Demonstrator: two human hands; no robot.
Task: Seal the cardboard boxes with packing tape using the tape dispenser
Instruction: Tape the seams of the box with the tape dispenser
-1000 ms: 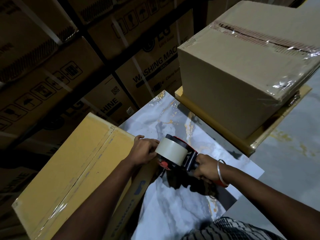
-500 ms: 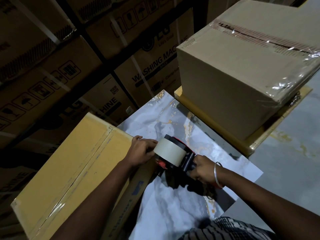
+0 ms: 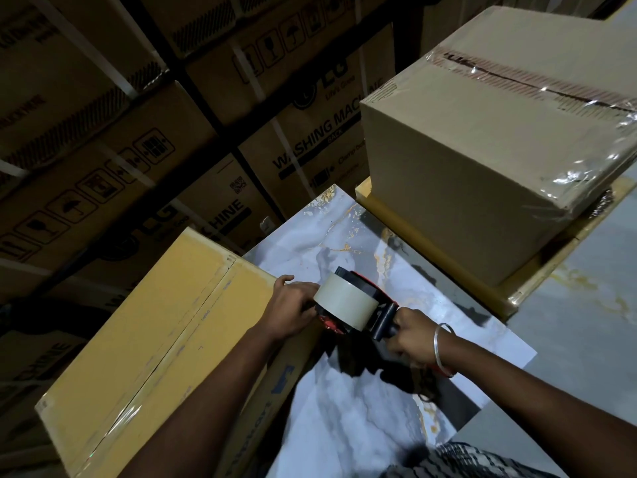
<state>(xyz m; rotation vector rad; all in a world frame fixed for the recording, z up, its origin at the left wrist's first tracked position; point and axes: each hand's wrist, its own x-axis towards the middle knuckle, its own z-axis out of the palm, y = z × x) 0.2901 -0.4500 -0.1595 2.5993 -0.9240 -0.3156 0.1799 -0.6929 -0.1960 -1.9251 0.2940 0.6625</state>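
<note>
A red and black tape dispenser with a pale tape roll hovers at the right edge of a flat yellow cardboard box. My right hand grips its black handle. My left hand is curled against the front of the dispenser at the box's corner, and what its fingertips pinch is hidden. A strip of clear tape runs along the yellow box's centre seam. A larger brown box, taped over its top seam, stands at the upper right.
A marble-patterned slab lies on the floor under my hands. The brown box sits on another flat yellow box. Stacked washing-machine cartons on dark racking fill the left and back. Grey floor spreads to the right.
Both hands and the dispenser have shifted slightly up and left along the yellow box's right edge. The grips look the same.
</note>
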